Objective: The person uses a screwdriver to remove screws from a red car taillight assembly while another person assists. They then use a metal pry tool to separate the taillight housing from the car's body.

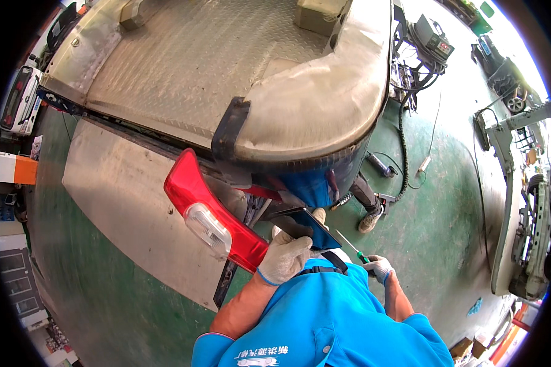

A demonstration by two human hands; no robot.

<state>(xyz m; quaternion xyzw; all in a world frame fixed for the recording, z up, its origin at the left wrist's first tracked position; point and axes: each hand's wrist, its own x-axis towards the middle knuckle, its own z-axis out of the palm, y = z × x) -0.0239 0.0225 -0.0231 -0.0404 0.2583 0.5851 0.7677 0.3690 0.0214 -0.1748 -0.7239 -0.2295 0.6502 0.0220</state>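
My left hand (pixel 286 257), in a pale work glove, is closed on the lower end of a red tail light (pixel 193 183). The lamp slants up and left, with a clear lens section in its middle. Just beyond that hand, a dark, glossy flat piece (pixel 324 233) stands before my waist; whether my fingers touch it I cannot tell. My right hand (pixel 379 267), also gloved, is wrapped round the green and black handle of a screwdriver (pixel 361 257). Its thin metal shaft points up and left, touching nothing visible.
Ahead is a vehicle's bare metal rear body (pixel 312 110), its lowered tailgate (pixel 122 202) at left. Another person's leg (pixel 367 199) shows beside it. A grinder-like tool (pixel 381 165), hoses and a welder-like machine (pixel 433 40) stand right; metal parts (pixel 508 153) line the far right.
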